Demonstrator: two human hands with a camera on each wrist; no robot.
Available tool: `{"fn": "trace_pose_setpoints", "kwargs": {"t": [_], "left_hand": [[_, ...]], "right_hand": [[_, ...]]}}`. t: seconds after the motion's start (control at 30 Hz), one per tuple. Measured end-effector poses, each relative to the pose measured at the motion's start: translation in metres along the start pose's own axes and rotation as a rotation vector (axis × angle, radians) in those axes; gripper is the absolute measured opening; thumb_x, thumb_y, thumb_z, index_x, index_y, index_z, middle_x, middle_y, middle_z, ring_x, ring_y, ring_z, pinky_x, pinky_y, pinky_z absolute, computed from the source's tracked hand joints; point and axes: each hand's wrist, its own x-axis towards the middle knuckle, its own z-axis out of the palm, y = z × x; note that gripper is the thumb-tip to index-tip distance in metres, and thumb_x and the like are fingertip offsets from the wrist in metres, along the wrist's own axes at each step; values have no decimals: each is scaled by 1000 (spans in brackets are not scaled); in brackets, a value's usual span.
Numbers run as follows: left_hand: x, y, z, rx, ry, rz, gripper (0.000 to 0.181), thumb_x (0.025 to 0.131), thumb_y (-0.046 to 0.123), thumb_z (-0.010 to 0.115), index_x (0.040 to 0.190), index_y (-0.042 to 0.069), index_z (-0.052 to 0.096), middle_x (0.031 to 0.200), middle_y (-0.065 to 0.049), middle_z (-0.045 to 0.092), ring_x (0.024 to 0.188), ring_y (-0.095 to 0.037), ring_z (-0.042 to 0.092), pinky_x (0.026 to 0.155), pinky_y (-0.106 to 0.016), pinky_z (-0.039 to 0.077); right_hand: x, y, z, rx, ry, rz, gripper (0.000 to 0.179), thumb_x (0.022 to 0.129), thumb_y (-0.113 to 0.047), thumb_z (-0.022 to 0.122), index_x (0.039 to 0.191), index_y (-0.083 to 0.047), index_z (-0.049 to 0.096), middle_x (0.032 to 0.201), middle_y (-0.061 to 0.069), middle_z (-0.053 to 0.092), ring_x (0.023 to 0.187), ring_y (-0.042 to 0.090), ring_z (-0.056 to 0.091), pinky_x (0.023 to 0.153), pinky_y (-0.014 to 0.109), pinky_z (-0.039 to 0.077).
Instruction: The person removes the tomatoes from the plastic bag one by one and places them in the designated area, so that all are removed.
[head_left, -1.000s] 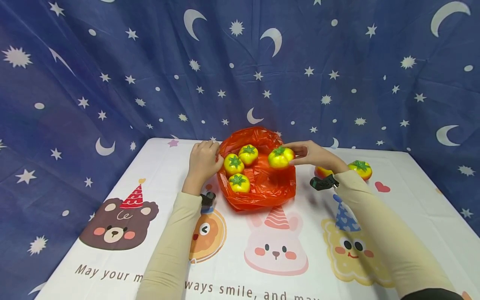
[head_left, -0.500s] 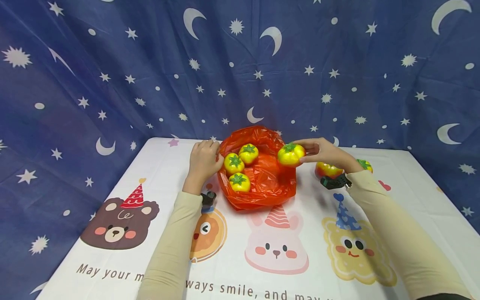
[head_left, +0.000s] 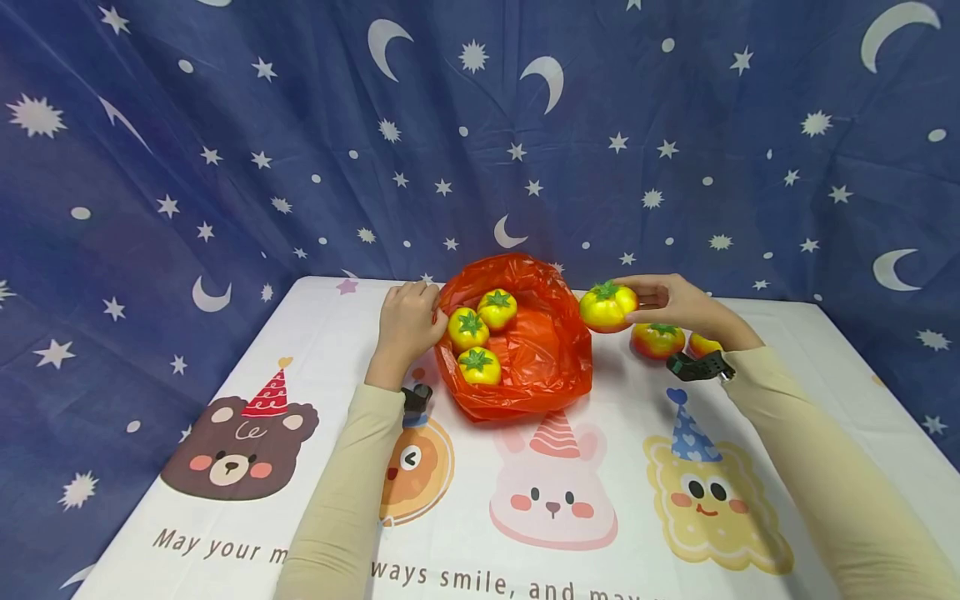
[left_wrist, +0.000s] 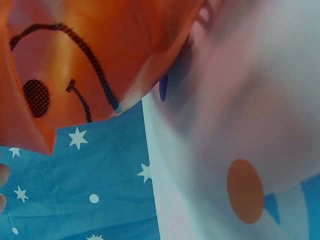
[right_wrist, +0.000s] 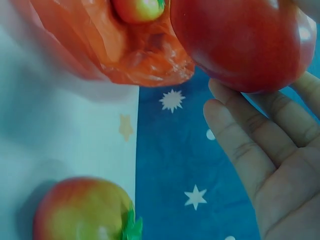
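Note:
A red plastic bag lies with its mouth wide open on the table. Inside it, toward the left, are three yellow tomatoes with green leafy tops, one of them a tomato at the front. My left hand grips the bag's left rim; in the left wrist view the bag's printed side fills the upper left. My right hand holds another tomato by its right side, raised just outside the bag's right rim. From below, the right wrist view shows this tomato's red underside against the fingers.
Two more tomatoes sit on the table to the right: one tomato below my right hand, another tomato partly behind my wrist. A white cloth with cartoon animals covers the table. Behind hangs a blue star-and-moon curtain.
My right hand has carried its tomato rightward, from above the bag's right part to just beyond its rim. The left hand stays at the rim, and the three tomatoes in the bag lie as before.

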Motion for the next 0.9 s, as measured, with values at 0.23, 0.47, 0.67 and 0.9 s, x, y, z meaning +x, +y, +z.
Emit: {"fn": "trace_pose_setpoints", "kwargs": {"t": [0.23, 0.47, 0.67, 0.9], "left_hand": [[0, 0, 0, -1, -8, -5, 8, 75, 13, 60, 74, 6, 57, 72, -9, 59, 73, -27, 57, 74, -41, 44], [0, 1, -2, 1, -15, -10, 8, 75, 13, 60, 76, 5, 57, 74, -10, 60, 74, -28, 58, 77, -41, 45], [0, 1, -1, 3, -13, -6, 9, 75, 14, 60, 77, 5, 58, 74, -10, 61, 75, -28, 58, 76, -41, 45], [-1, 0, 0, 2, -7, -5, 9, 75, 14, 60, 77, 5, 58, 74, -10, 61, 75, -28, 58, 76, -41, 45]], "right_hand": [[-11, 4, -9, -6, 21, 35, 60, 84, -27, 68, 138, -11, 46, 127, 12, 59, 103, 7, 61, 84, 20, 51], [-22, 7, -19, -74, 35, 64, 60, 86, -27, 65, 139, -10, 43, 133, 17, 54, 115, 29, 57, 88, 30, 52], [-33, 10, -28, -116, 53, 85, 61, 87, -27, 64, 141, -9, 41, 134, 20, 51, 115, 29, 57, 86, 30, 53], [-46, 16, -39, -107, 104, 125, 59, 86, -25, 65, 139, -10, 43, 131, 13, 54, 93, -12, 54, 78, 12, 47]]}}
